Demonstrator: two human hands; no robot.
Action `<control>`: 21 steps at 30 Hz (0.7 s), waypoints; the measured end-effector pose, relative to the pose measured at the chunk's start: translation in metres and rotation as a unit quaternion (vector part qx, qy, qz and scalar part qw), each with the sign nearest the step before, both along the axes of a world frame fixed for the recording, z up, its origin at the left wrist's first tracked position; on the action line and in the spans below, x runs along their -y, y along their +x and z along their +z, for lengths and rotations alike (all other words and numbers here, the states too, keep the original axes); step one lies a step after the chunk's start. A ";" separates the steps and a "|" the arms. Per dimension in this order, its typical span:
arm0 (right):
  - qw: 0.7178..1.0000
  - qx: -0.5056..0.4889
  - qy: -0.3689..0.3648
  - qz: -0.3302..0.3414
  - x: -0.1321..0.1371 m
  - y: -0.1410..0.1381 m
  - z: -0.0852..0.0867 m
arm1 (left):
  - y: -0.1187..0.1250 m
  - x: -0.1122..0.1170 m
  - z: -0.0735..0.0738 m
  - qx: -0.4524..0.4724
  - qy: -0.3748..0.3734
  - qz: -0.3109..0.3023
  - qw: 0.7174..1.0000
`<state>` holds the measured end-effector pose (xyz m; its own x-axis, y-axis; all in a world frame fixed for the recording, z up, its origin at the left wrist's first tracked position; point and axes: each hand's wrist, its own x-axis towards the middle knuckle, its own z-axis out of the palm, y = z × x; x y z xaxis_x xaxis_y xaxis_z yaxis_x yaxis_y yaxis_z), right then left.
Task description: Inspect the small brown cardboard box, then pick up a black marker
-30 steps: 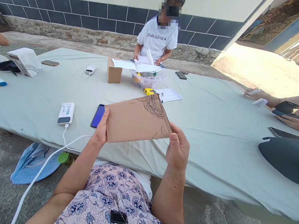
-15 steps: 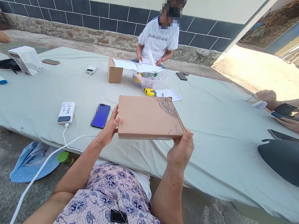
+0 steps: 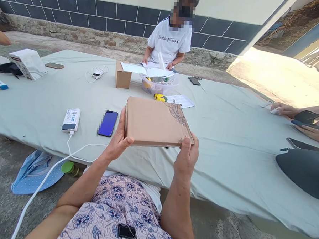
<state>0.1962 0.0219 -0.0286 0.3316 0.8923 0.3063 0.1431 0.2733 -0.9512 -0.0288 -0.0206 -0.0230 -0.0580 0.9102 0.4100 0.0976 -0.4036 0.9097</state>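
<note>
Between my hands is a flat brown cardboard box (image 3: pixel 155 123) with dark scribbled lines at its far right corner, held up over the near part of the table. My left hand (image 3: pixel 119 140) presses along its left side, fingers upright against the edge and thumb at the near corner. At the near right corner my right hand (image 3: pixel 187 153) grips the box, thumb on top and fingers hidden beneath. To the left of the box lie a phone (image 3: pixel 108 123) with a blue screen and a white power bank (image 3: pixel 71 120) with a cable plugged in.
A clear plastic basin (image 3: pixel 161 86), a small upright carton (image 3: pixel 123 78) and a yellow tape measure (image 3: pixel 160 97) stand beyond the box. Across the table sits a person (image 3: pixel 169 41) with papers. Another person's hands (image 3: pixel 285 110) are at the right, near a dark cap (image 3: pixel 303 171).
The box has tilted and shifted slightly left. My right hand has moved left with its corner, and my left thumb now shows over the near left corner. The hand at far right has moved onto a white object.
</note>
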 end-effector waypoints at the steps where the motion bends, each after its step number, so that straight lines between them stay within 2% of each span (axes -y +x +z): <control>1: 1.000 -0.004 -0.005 0.004 -0.001 0.001 -0.002 | 0.000 0.001 0.001 -0.018 0.001 -0.007 1.000; 5: 1.000 0.001 -0.018 0.021 -0.006 0.004 -0.010 | -0.001 0.001 -0.001 -0.080 -0.010 0.017 0.997; 10: 1.000 -0.016 -0.009 0.001 -0.010 0.003 -0.012 | 0.005 -0.001 -0.007 -0.147 0.016 0.042 0.988; 16: 0.999 0.033 -0.028 0.009 -0.007 -0.004 -0.009 | 0.019 -0.001 -0.012 -0.150 -0.014 0.074 0.986; 21: 0.997 0.075 -0.026 0.009 -0.006 -0.010 -0.015 | 0.027 0.002 -0.006 -0.125 -0.052 0.107 0.985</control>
